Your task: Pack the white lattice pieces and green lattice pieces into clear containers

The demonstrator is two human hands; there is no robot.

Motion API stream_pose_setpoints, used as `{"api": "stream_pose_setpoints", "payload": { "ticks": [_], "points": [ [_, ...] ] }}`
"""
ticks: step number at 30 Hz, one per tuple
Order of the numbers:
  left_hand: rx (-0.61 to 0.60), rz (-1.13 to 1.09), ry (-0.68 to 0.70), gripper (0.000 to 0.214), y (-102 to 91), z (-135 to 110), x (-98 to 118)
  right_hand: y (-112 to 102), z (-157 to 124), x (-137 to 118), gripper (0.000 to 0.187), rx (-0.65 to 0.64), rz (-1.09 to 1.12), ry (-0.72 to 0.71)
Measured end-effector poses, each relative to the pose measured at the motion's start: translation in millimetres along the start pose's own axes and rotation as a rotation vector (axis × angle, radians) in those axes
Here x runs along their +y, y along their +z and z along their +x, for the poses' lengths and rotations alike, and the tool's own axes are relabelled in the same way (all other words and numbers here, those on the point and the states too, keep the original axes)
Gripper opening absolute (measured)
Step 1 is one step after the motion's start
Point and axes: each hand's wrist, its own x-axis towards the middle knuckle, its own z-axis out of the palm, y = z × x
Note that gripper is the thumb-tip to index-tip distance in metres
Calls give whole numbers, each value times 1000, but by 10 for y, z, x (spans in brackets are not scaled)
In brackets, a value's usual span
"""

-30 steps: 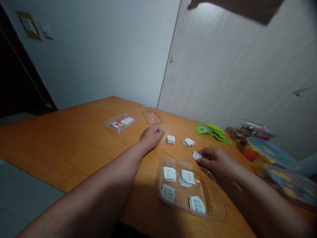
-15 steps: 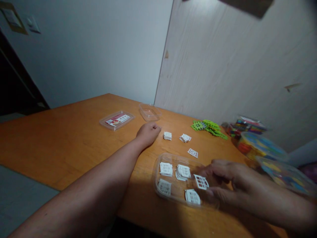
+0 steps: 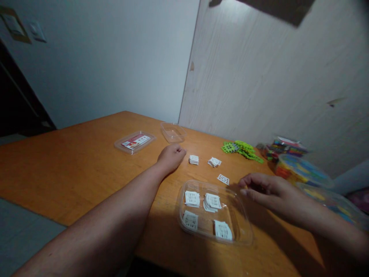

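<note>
Head view, the only one: we have the right hand (image 3: 261,190) by the far right corner of a clear plastic tray (image 3: 248,223), fingers loosely bent, small gap to the thumb, no piece showing between them. The single white lattice piece (image 3: 223,179) lies flat just past the tray's far rim, left of the right fingertips and slightly farther away, near but apart. It's close to square; what long axis we can make out slants down to the right, toward that hand. Right hand is clearly nearer; the left hand (image 3: 172,156) rests farther left, curled into a fist, and we can't tell whether anything's inside. Beyond the piece we get a loose white pile (image 3: 214,162), then a neat white stack (image 3: 193,160) just beside the left hand. Inside the tray, four white groups sit, two far, two near. Surface (image 3: 86,165) is orange-brown wood, with a labelled lid (image 3: 135,142) and a clear box (image 3: 173,132) farther back, green lattice pieces (image 3: 242,149) and plastic tubs (image 3: 302,169) to the right. Room: pale wall (image 3: 115,57), wood-grain panel (image 3: 259,77), dim light.
</note>
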Motion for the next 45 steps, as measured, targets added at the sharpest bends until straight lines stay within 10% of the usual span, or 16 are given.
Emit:
{"api": "stream_pose_setpoints", "payload": {
  "ticks": [18,33,45],
  "points": [
    [-7,25,-5,31,-18,-15,25,341,654,521,21,27,-243,170],
    [-13,-14,-8,31,-7,-11,12,106,-246,-370,21,-119,-74,-43],
    [-19,-3,-6,31,-9,-13,9,174,-163,-539,24,-303,-180,-235]
  ]
}}
